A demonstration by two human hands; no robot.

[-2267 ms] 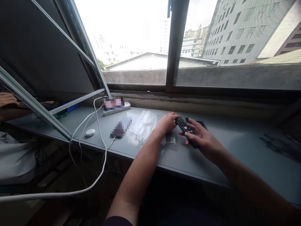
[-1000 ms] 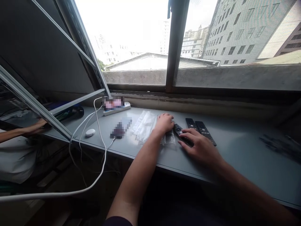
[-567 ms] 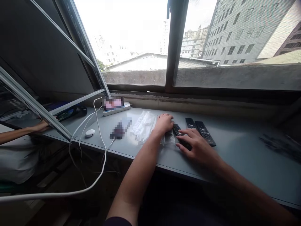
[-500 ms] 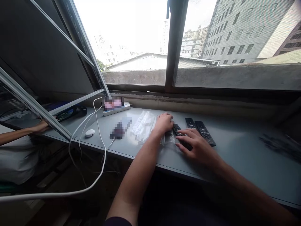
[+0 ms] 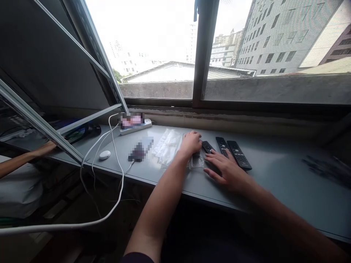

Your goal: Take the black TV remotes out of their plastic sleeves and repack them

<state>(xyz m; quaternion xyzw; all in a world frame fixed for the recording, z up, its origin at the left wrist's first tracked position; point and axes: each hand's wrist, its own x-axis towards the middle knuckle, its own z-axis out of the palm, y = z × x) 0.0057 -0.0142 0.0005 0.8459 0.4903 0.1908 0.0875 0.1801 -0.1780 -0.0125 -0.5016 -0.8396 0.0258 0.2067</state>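
My left hand (image 5: pixel 192 142) rests at the right side of the clear plastic bags (image 5: pixel 170 146), its fingers curled down on a plastic bag (image 5: pixel 196 161); the fingertips are partly hidden. My right hand (image 5: pixel 226 170) lies palm down with thumb and fingers apart, over the lower part of a black remote control (image 5: pixel 207 147). Only the upper end of that remote shows, close to my left hand. A second black remote (image 5: pixel 221 144) lies just beyond my right fingers. The third one, a longer black remote (image 5: pixel 239 155), is to the right of it.
Left of the bags lie a blurred-out phone-like object (image 5: pixel 141 149) on a cable and a white round case (image 5: pixel 104 155). A power strip (image 5: pixel 136 126) stands by the window. White cables (image 5: pixel 120 182) hang over the edge. Another person's arm (image 5: pixel 30 157) reaches in at left.
My right hand has settled flatter, covering more of the near remote's lower part, with a finger now reaching the second remote. My left hand has hardly moved.
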